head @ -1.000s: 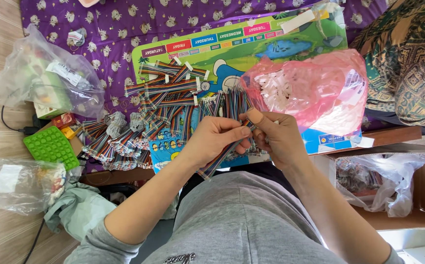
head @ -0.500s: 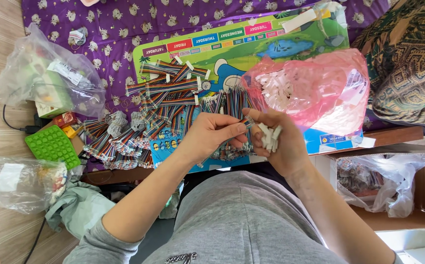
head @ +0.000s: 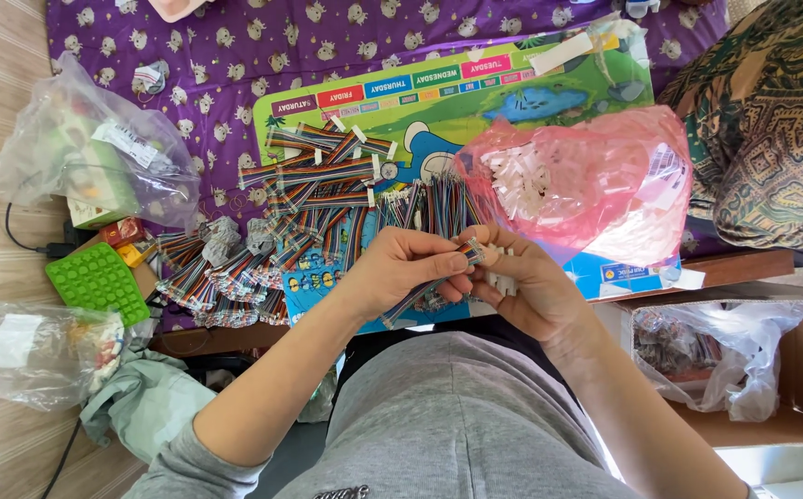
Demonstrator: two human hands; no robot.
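Hands meet over the lap: the left hand pinches a thin ribbon of rainbow-striped wires, while the right hand curls around small white plastic connectors. Beyond lie flat ribbon cable bundles and a crinkly pink plastic bag.

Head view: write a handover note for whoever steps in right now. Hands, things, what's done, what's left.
Left hand: pinching a multicoloured ribbon cable.
Right hand: holding small white connectors at the cable's end.
Pink bag of white connectors lies on the board, right.
Done, apparently: tagged cable bundles piled on the board and at its left.
Left: loose cables ahead of the hands.
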